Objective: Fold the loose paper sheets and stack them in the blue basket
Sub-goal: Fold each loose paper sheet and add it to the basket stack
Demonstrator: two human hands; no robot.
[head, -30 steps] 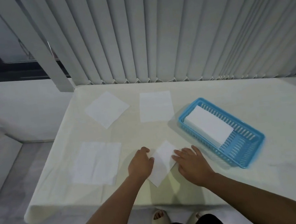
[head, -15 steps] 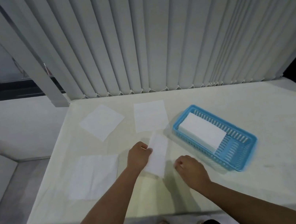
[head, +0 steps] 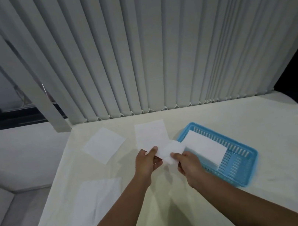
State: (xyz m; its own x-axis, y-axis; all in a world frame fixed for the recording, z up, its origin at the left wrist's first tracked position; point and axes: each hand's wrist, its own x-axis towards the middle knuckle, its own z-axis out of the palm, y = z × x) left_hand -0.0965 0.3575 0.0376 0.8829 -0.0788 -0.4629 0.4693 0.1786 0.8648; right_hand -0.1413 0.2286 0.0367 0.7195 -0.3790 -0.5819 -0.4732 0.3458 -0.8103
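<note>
A folded white paper sheet (head: 169,151) is held off the table between both hands, just left of the blue basket (head: 247,167). My left hand (head: 147,161) pinches its left end and my right hand (head: 187,162) pinches its near right edge. Inside the basket lies a stack of folded white paper (head: 204,146). Three loose flat sheets lie on the cream table: one at the back left (head: 104,146), one at the back middle (head: 150,135), and one at the front left (head: 97,201).
The cream table (head: 273,197) runs back to grey vertical blinds (head: 154,54). Its left edge drops to a grey floor (head: 9,220). Open tabletop lies to the right of the basket and in front of my arms.
The folded sheet has been lifted off the table and carried up and right toward the basket. My right hand has now taken hold of it too. The camera has tilted upward.
</note>
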